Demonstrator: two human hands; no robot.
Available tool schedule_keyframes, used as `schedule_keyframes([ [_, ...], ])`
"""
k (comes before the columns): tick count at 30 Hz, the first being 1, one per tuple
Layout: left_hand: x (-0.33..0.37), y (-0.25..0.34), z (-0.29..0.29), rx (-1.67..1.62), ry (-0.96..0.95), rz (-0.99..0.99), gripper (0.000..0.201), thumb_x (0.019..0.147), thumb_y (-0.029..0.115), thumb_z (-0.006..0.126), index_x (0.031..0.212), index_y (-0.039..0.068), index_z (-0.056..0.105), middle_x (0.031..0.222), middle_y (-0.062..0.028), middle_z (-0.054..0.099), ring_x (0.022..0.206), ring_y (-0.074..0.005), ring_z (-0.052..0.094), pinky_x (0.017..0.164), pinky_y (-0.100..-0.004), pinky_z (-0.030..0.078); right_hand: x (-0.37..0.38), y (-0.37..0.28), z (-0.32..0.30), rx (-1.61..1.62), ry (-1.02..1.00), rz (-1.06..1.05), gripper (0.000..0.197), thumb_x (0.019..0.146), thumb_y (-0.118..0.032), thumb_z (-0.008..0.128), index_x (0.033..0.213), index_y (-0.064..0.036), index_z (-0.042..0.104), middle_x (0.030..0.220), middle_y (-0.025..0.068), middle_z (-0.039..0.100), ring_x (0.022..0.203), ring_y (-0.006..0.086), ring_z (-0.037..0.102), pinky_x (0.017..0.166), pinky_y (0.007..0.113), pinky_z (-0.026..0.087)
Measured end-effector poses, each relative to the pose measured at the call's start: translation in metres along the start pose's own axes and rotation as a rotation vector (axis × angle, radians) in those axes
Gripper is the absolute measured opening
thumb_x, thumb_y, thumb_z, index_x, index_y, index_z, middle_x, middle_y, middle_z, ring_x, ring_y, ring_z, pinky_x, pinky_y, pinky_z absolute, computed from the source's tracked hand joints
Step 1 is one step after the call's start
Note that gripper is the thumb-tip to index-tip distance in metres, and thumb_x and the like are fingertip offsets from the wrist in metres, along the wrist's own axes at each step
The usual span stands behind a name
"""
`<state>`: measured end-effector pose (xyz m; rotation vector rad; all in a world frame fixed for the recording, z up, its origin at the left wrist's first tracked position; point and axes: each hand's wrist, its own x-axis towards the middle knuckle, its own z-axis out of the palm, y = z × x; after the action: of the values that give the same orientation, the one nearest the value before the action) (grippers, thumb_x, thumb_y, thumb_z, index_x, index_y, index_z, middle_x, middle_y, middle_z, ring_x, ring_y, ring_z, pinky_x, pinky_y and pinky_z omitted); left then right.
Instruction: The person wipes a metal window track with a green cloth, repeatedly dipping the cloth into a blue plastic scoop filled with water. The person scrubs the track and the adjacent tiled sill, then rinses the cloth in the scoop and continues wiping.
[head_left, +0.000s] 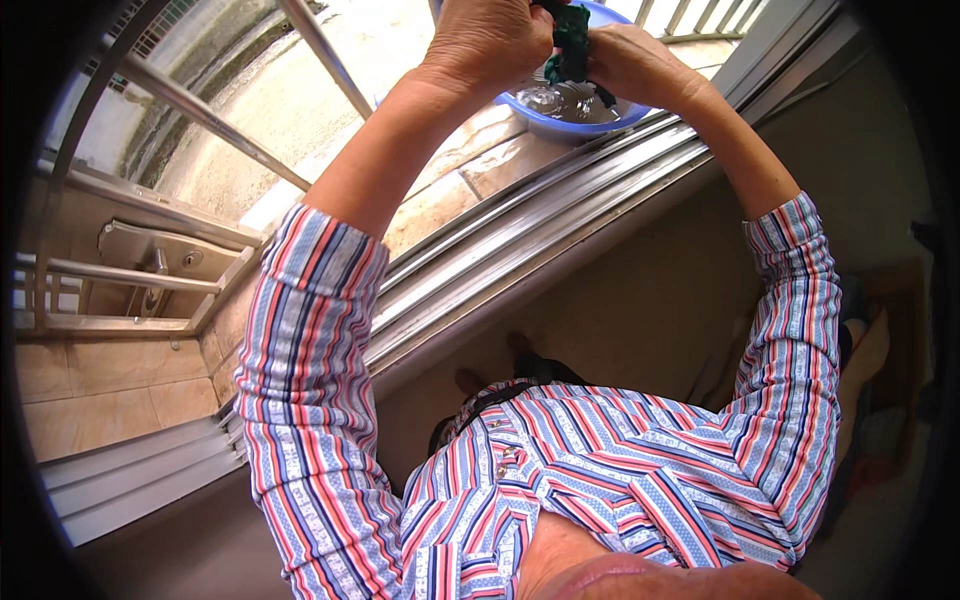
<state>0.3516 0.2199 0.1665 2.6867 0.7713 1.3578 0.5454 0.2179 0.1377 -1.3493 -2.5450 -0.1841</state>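
Note:
A bunched, wet-looking dark green cloth [570, 45] is stretched between my two hands at the top of the head view. My left hand [490, 45] is closed round its left side, and my right hand [640, 65] grips the other side with bent fingers. Below the cloth, a blue plastic basin [568, 130] holds greyish, rippling water [560, 100]. The cloth's lower end hangs over the basin, and a darker bit of fabric shows close to my right hand. The upper edge of the picture cuts off part of my left hand.
The basin stands on a tiled ledge [500, 165] outside a metal sliding-window track [520, 225]. Metal bars [200, 110] rise at the left, near a metal door panel with a handle and lock [160, 262]. More bars [710, 18] stand behind the basin.

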Motion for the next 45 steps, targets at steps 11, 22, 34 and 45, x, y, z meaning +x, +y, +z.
schedule_keyframes([
  [11,0.028,-0.017,0.097,0.598,-0.934,-0.189,0.026,0.078,0.005,0.058,0.1,0.008,0.072,0.103,-0.0151,0.071,0.1,-0.0296,0.068,0.085,-0.0386,0.054,0.001,0.054,0.02,-0.065,-0.168,-0.116,0.025,0.067,-0.005,0.069,0.092,-0.0073,0.069,0.09,0.016,0.07,0.088,0.0338,0.066,0.077,0.039,0.054],
  [22,0.046,-0.037,0.088,0.135,-0.567,-0.414,0.032,0.076,0.009,0.06,0.103,0.015,0.076,0.09,-0.0172,0.071,0.087,-0.0292,0.069,0.084,-0.0366,0.054,0.009,0.068,-0.013,0.377,-0.292,0.237,0.023,0.085,-0.009,0.069,0.107,-0.0045,0.068,0.077,0.0098,0.069,0.056,0.0188,0.063,0.051,0.029,0.05],
  [34,0.08,-0.047,0.068,-0.393,-0.15,-0.704,0.039,0.073,0.016,0.074,0.103,-0.006,0.059,0.09,-0.0161,0.065,0.079,-0.0209,0.065,0.065,-0.0316,0.054,0.02,0.056,-0.027,0.761,0.18,-0.046,0.029,0.075,-0.026,0.076,0.079,0.0017,0.069,0.066,0.0043,0.066,0.06,0.011,0.06,0.056,0.029,0.048],
  [45,0.061,-0.043,0.072,-0.473,-0.271,-0.669,0.019,0.068,0.012,0.074,0.073,-0.004,0.066,0.065,-0.0105,0.063,0.055,-0.0158,0.061,0.045,-0.0288,0.047,0.019,0.055,0.006,0.461,0.152,0.139,0.032,0.072,-0.03,0.075,0.082,0.0002,0.071,0.07,0.016,0.069,0.066,0.0219,0.067,0.062,0.037,0.052],
])
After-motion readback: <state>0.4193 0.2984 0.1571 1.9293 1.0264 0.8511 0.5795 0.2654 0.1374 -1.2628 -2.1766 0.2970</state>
